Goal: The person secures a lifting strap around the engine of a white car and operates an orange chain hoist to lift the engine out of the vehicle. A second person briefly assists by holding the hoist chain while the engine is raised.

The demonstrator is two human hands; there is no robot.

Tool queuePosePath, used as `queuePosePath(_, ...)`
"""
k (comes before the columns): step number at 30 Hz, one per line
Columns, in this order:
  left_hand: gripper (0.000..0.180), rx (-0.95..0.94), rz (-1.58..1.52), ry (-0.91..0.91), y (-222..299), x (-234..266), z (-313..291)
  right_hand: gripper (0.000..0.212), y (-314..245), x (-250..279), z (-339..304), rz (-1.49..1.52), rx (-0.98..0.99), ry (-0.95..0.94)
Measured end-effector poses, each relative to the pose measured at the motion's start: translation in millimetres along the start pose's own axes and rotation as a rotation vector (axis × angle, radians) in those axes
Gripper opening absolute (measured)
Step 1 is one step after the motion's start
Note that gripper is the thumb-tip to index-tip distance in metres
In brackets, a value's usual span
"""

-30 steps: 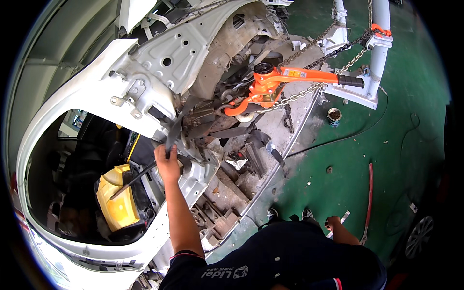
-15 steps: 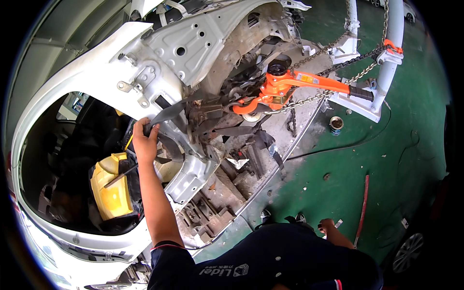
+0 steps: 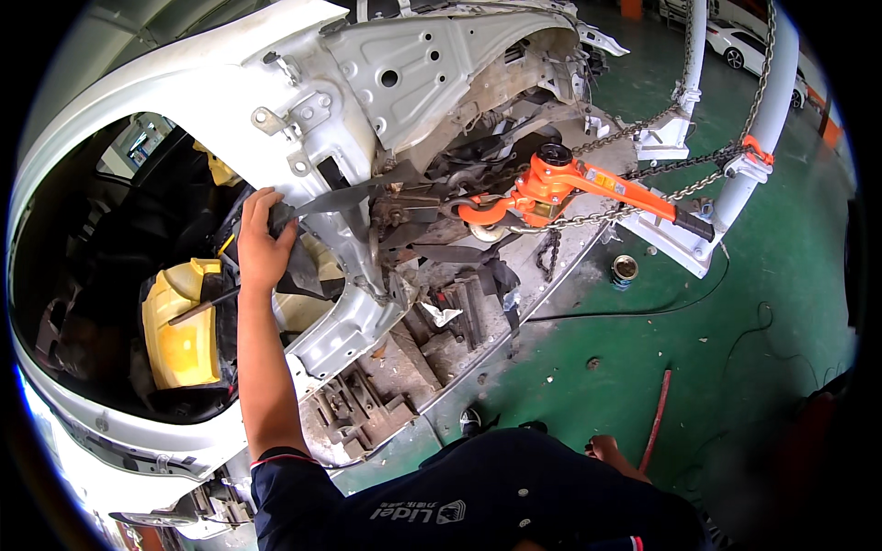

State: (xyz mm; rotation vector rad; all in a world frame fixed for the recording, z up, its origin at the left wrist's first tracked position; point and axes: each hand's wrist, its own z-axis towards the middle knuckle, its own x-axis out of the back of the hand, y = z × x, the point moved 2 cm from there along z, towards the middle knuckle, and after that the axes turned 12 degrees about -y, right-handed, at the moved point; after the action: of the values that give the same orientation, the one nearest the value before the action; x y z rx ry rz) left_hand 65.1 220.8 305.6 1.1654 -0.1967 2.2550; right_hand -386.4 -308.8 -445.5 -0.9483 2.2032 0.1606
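Observation:
My left hand [image 3: 265,241] reaches up to the white car body pillar [image 3: 308,147], its fingers closed round a wide dark grey webbing strap [image 3: 344,197]. From that grip the strap runs right, across the bare metal, toward an orange lever hoist [image 3: 551,188]. The hoist's hook lies among dark straps and metal parts, and steel chain [image 3: 588,218] leads from the hoist toward a pale post. Low at my right side hangs my right hand [image 3: 604,450], small in view, with its fingers curled and nothing visible in them.
Inside the door opening sits a yellow moulded part [image 3: 184,321] with a bar across it. A pale post [image 3: 758,138] stands at the right. An open can [image 3: 624,269], a black cable [image 3: 634,315] and a red strip [image 3: 656,418] lie on the green floor. Metal clamps [image 3: 358,409] rest below the sill.
The whole view has shifted, and the hoist and post now sit lower. My left hand keeps hold of the strap beside the pillar, slightly farther left in view. My right hand stays low.

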Motion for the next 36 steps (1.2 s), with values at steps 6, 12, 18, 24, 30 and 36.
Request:
queuePosePath(6,0.043,0.039,-0.142,-0.098,-25.5,-35.6,-27.7,0.015,-8.3,-24.5,18.7,-0.287,-0.026,-0.044)
queuePosePath(12,0.046,0.133,-0.196,-0.162,-34.8,-76.6,-65.9,0.013,13.3,-78.2,41.0,-0.141,0.043,0.404)
queuePosePath(18,0.062,0.339,-0.427,-0.219,-28.6,-79.8,-78.3,0.017,54.0,-37.4,71.5,-0.196,-0.122,0.297)
queuePosePath(24,0.081,0.592,-0.603,-0.046,-33.2,-86.8,-99.9,0.021,31.5,-11.7,71.4,-0.396,-0.239,0.276)
queuePosePath(30,0.055,0.688,-1.206,0.144,-63.2,-110.9,-131.0,0.022,-84.7,-162.3,53.5,-0.949,0.146,0.327)
queuePosePath(36,0.029,0.594,-1.35,-0.014,-69.5,-129.5,-158.4,0.03,-120.1,-510.7,10.4,-0.925,0.682,-0.355)
